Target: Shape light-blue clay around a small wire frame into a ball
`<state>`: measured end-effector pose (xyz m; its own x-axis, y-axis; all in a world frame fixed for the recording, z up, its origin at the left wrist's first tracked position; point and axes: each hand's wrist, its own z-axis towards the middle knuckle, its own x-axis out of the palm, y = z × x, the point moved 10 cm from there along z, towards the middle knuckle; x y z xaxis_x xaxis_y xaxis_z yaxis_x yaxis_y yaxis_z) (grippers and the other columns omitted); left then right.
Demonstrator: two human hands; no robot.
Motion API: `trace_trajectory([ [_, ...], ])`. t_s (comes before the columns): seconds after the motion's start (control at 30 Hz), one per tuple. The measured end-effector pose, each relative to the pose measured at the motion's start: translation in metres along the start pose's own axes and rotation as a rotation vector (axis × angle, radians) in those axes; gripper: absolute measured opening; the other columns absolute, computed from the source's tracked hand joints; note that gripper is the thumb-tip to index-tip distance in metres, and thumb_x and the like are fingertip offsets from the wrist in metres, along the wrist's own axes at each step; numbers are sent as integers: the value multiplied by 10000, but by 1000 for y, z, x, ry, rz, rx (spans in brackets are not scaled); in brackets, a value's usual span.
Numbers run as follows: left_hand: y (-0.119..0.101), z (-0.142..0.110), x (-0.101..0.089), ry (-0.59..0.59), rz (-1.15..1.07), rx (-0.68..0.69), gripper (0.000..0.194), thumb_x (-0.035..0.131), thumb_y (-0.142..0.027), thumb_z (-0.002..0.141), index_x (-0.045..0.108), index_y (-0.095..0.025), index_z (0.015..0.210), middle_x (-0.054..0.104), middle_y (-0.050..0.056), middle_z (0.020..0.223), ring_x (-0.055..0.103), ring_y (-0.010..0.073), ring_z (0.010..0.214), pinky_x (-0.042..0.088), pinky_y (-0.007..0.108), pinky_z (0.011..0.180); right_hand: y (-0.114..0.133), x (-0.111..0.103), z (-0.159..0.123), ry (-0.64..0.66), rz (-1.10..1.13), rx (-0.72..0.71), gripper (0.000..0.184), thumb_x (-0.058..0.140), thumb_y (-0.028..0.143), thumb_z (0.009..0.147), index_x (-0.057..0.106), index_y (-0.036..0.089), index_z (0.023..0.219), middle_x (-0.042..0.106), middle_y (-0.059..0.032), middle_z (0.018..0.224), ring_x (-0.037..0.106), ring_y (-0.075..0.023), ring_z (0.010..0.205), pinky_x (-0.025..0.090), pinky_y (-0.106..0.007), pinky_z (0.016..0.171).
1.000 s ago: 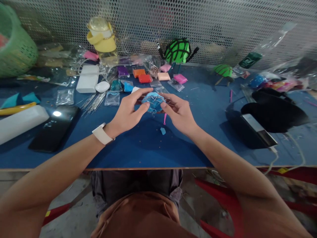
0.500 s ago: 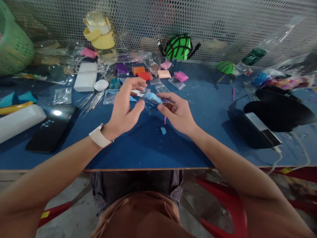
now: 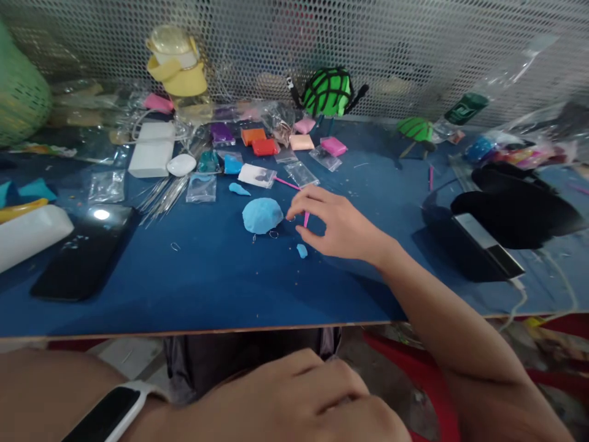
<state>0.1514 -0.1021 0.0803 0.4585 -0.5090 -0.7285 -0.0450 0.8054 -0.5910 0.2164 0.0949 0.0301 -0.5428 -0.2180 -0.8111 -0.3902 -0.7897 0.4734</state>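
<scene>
On the blue table sits a rounded lump of light blue clay (image 3: 262,215), with small bent wire loops by its lower edge. My right hand (image 3: 334,222) is just to its right, thumb and fingertips apart and nothing seen held. A pink stick tool (image 3: 306,219) shows partly between its thumb and fingers, seemingly lying on the table. Below that is a small blue clay scrap (image 3: 302,250); a longer blue piece (image 3: 239,189) lies behind the lump. Close to the camera, my left hand (image 3: 280,405) shows its back and knuckles, with its fingertips hidden; its wrist wears a white-banded watch.
Colored clay packets (image 3: 264,147), a wire bundle (image 3: 168,195) and a small clear bag (image 3: 201,188) lie farther back. A phone (image 3: 85,252) is at left, a black power bank (image 3: 488,245) at right. Green turtle-like figures (image 3: 327,92) stand by the mesh panel.
My left hand has come back from the table toward the camera. My right hand has opened slightly lower. The blue lump, earlier largely hidden behind my hands, is now in plain view.
</scene>
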Motion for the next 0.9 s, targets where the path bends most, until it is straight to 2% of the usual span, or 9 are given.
trace_trajectory([
  [0.07,-2,11,1,-10,68,29,140,783,-307,1193,850,-210,1117,923,-33,1269,823,134,987,713,294,769,-2,3,-1,163,-25,43,30,735,240,1059,761,248,1071,833,-81,1082,775,-264,955,597,-431,858],
  [0.2,-11,33,2,11,94,75,260,702,-271,1225,872,-253,1028,912,-41,1257,791,107,941,689,265,688,-10,19,-9,433,35,146,234,964,387,971,792,239,1027,810,-19,938,727,-205,823,510,-360,764],
  [0.3,-17,42,-3,19,285,82,442,506,-301,1284,911,-319,1107,899,-45,1338,778,139,995,723,307,812,-14,27,-12,494,46,208,335,1046,373,892,804,237,1079,803,-17,955,727,-205,826,492,-339,726],
  [0.4,-14,44,-9,6,487,143,536,419,-251,1270,919,-376,1120,883,-23,1379,779,175,1135,722,355,912,-9,30,-10,479,47,166,172,934,300,976,793,240,1055,814,-24,953,714,-205,816,506,-348,740],
  [0.43,-14,40,-21,-101,512,219,531,440,-230,1250,919,-361,1063,902,11,1298,791,203,1114,709,392,855,-7,29,-9,468,49,137,96,874,257,999,790,241,1043,820,-28,951,711,-207,815,514,-355,751],
  [0.53,40,20,-49,-211,726,148,338,578,-161,1183,876,-259,1057,907,73,1226,812,259,1067,683,456,851,1,27,-7,404,96,53,103,749,152,1002,786,246,1021,857,-46,995,750,-231,872,557,-381,807],
  [0.6,97,-7,-89,-354,804,-47,243,597,-187,1168,811,-251,1071,877,79,1166,808,288,1061,680,494,874,2,21,-4,303,122,31,97,734,187,1049,803,250,1077,883,-66,1096,790,-248,943,595,-395,858],
  [0.73,187,-71,-157,-620,587,-293,195,642,-226,1103,752,-282,1255,817,94,1259,797,274,1034,705,505,937,-7,9,2,15,113,43,247,742,285,1145,812,262,1381,849,-90,1220,786,-238,952,644,-388,847],
  [0.9,228,-83,-143,-378,449,-463,413,541,-135,1082,709,-217,1450,789,138,1407,799,282,1264,681,470,1082,-8,8,0,-155,59,-31,223,736,279,1197,834,291,1397,787,-63,1149,747,-210,902,662,-368,843],
])
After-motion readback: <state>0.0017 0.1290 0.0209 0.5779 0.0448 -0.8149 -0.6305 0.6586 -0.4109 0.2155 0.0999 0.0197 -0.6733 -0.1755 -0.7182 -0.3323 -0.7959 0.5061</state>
